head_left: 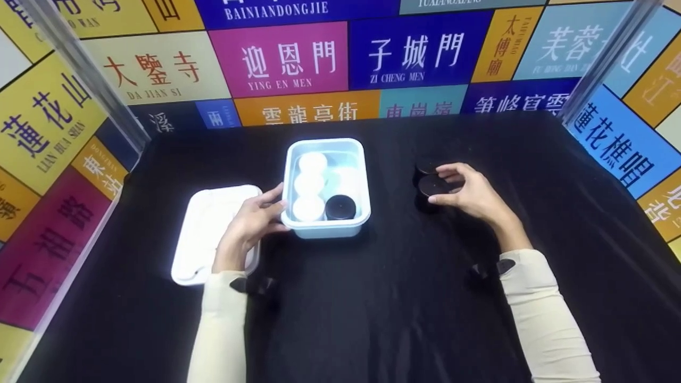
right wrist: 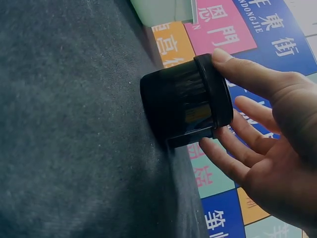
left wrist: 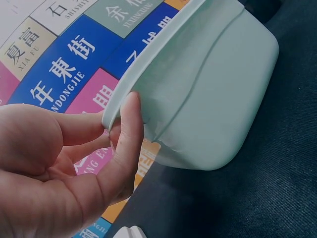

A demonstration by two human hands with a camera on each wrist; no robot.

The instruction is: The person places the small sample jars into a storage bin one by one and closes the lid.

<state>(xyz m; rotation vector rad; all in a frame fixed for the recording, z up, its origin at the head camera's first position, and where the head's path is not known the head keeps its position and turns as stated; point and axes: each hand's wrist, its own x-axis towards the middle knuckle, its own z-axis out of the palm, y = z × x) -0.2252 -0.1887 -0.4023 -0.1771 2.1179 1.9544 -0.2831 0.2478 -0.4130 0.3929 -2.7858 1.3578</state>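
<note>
A pale green plastic box [head_left: 325, 232] holds several white round-topped containers [head_left: 309, 183] in a row on its left side and one black-lidded jar [head_left: 340, 207] in its near right corner. My left hand [head_left: 254, 219] pinches the box's left rim, with one finger against the outer wall [left wrist: 213, 94]. To the right, two black jars stand close together: a nearer one [head_left: 433, 186] and one behind it [head_left: 424, 167]. Around the nearer jar's lid, my right hand [head_left: 473, 196] has its thumb on one side and fingertips on the other. The jar [right wrist: 183, 101] stands upright on the black cloth.
A white lid [head_left: 205, 229] lies flat left of the box, partly under my left forearm. Black cloth [head_left: 372, 298] covers the table. Colourful panels with lettering [head_left: 276, 58] rise behind and along both sides, with clear upright edges [head_left: 612, 58] at the corners.
</note>
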